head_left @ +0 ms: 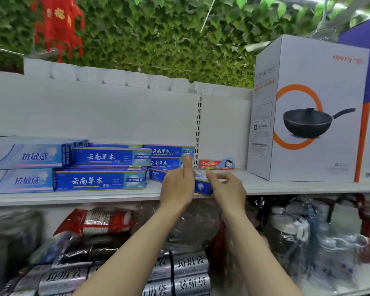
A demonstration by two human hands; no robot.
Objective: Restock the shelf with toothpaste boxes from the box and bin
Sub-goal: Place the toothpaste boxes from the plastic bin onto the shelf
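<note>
A blue toothpaste box (203, 185) lies end-on at the front of the white shelf (286, 186), between my two hands. My left hand (177, 186) holds its left side, thumb raised. My right hand (226, 190) is at its right end with curled fingers touching it. Left of them, blue toothpaste boxes (100, 180) are stacked in rows, with a further stack (169, 159) behind my left hand. Pale blue toothpaste boxes (24, 167) are stacked at the far left. A small red Colgate box (217, 164) stands at the back.
A big white carton (308, 107) picturing a wok stands on the shelf to the right. Below are rolls of bin bags (188, 272) and wrapped goods (103, 221). White packs line the shelf top under green leaves.
</note>
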